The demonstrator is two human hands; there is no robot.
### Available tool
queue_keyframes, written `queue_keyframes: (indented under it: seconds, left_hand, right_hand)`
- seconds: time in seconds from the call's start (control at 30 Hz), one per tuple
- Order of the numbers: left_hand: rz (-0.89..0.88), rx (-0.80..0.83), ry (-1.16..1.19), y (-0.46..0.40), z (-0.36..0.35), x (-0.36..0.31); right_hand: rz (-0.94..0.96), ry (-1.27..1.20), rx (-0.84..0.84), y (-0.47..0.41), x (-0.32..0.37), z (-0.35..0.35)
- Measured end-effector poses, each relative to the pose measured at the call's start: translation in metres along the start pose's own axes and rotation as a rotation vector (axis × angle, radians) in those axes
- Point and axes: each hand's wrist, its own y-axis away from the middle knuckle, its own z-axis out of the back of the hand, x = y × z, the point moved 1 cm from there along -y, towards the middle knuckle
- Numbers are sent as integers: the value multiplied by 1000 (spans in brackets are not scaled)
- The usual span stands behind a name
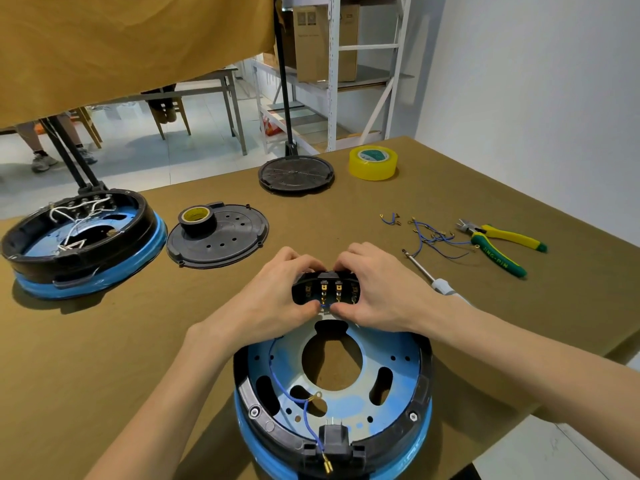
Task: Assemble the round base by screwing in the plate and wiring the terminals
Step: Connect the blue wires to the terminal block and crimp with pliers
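The round base (332,403), blue with a black rim, lies open side up near the table's front edge. At its far side is a black terminal block (325,289) with several brass terminals. My left hand (273,296) and my right hand (377,292) both curl around the block, thumbs pinching a short blue wire (325,305) at the terminals. A longer blue wire (294,396) with ring lugs lies loose inside the base, running to a black plug part (334,438) at the near rim.
A second base (83,240) with white wires sits at left. A black cover plate (221,237) carries a black tape roll (197,220). Further back are another black plate (296,173) and yellow tape (373,162). Spare blue wires (429,233), a screwdriver (433,275) and pliers (498,244) lie right.
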Motion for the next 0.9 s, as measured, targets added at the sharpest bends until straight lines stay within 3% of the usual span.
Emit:
queue_keyframes:
  seconds: [0.2,0.6,0.8,0.9]
  left_hand:
    - [-30,-76,-64,3,-4,-4]
    - [-26,-56,-57,4,0,-6]
    - [38,-2,4,13,9,-1]
    - [39,-21,26,18,8,0]
  right_hand:
    - [16,44,-16,-2,6,0]
    - [3,80,43,-3,10,2]
    - [64,254,56,-7,15,-1]
    - [60,193,65,-7,16,-1]
